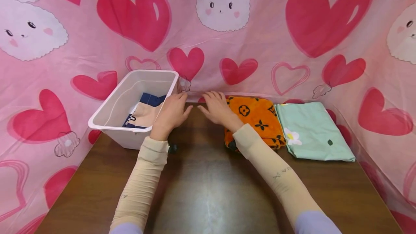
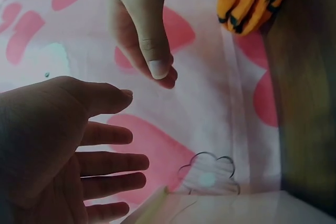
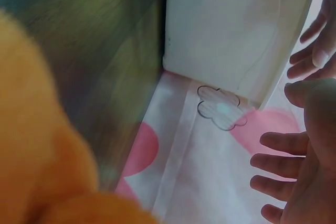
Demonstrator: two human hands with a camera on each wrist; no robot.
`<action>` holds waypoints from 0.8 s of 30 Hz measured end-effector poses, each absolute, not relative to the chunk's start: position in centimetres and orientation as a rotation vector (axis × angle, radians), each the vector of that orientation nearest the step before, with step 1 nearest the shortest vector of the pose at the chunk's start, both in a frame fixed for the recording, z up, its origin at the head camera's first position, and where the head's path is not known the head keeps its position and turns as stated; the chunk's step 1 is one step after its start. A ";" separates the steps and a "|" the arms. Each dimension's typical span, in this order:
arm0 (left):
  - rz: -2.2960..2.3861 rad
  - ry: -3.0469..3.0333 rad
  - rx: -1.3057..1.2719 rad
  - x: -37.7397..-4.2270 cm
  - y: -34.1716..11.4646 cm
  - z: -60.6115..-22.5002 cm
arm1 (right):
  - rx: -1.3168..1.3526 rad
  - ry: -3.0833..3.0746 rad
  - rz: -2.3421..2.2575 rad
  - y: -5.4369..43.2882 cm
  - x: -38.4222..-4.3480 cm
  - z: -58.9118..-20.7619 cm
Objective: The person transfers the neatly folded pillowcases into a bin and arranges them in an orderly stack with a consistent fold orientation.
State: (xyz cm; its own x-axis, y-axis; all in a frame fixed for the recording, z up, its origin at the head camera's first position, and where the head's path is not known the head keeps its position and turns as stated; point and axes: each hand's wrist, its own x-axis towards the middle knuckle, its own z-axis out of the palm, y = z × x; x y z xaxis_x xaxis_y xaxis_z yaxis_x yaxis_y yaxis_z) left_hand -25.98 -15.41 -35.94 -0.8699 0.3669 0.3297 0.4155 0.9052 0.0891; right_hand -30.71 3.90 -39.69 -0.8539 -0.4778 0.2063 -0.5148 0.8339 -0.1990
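Note:
My left hand (image 1: 171,113) hovers at the right rim of a white plastic bin (image 1: 125,134), palm turned inward and fingers spread. Inside the bin lies a folded cloth (image 1: 147,113) in beige and navy, partly hidden by the bin wall and my hand. Facing the left hand, my right hand (image 1: 218,109) hangs beside a folded orange cloth (image 1: 260,118) with dark flower motifs. Its fingers are straight and apart in the right wrist view, with nothing between them. Both thumbs point toward each other across a small gap.
A folded mint-green cloth (image 1: 315,133) with a white flower lies right of the orange one. All stand along the back of a brown wooden table (image 1: 208,190). A pink curtain (image 1: 266,39) with hearts and rabbits hangs close behind and at both sides.

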 end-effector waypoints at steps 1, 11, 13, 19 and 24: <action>-0.225 -2.757 -0.590 -26.1 -15.2 -36.2 | 0.774 -2.869 0.373 4.1 -30.8 -39.8; -0.313 -2.756 -0.666 -26.9 -13.5 -38.6 | 0.735 -2.897 0.381 6.4 -31.4 -41.4; -0.313 -2.755 -0.681 -27.1 -13.2 -39.1 | 0.739 -2.905 0.400 7.0 -31.4 -41.6; -0.295 -2.783 -0.707 -27.5 -12.1 -40.7 | 0.729 -2.942 0.453 8.8 -31.4 -42.0; -0.308 -2.805 -0.738 -27.8 -11.2 -41.8 | 0.709 -2.995 0.474 10.3 -31.3 -42.2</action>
